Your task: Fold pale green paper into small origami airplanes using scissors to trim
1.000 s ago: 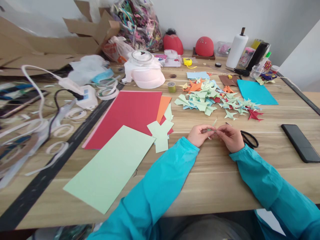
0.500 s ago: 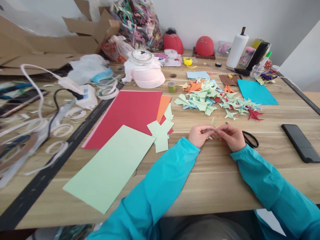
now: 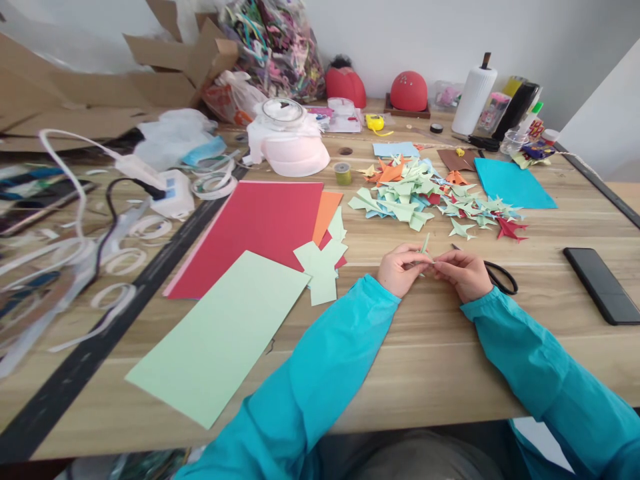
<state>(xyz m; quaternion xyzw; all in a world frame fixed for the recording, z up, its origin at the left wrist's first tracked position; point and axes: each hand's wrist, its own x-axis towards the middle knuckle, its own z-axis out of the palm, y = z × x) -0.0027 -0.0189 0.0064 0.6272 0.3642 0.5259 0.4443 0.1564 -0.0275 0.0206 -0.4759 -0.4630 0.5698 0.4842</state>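
Both hands meet just above the wooden table [image 3: 430,347], in front of me. My left hand [image 3: 399,268] and my right hand [image 3: 463,273] pinch a small folded piece of light green paper [image 3: 424,248] between their fingertips; a thin point of it sticks up between them. Both sleeves are turquoise. Beyond the hands lies a pile of folded paper figures [image 3: 425,195], mostly light green with some orange, blue and red. Black scissors [image 3: 499,276] lie right beside my right hand.
Left of the hands lie a large light green sheet [image 3: 220,337], a red sheet [image 3: 255,227] and cut green pieces [image 3: 323,267]. A black phone [image 3: 603,285] and a turquoise sheet [image 3: 513,184] are at the right. Tape rolls, cables, cardboard and a paper towel roll [image 3: 473,99] crowd the left and back.
The hands have shifted very slightly while working the small green paper; its upright tip has turned a little. Nothing else on the table moved.
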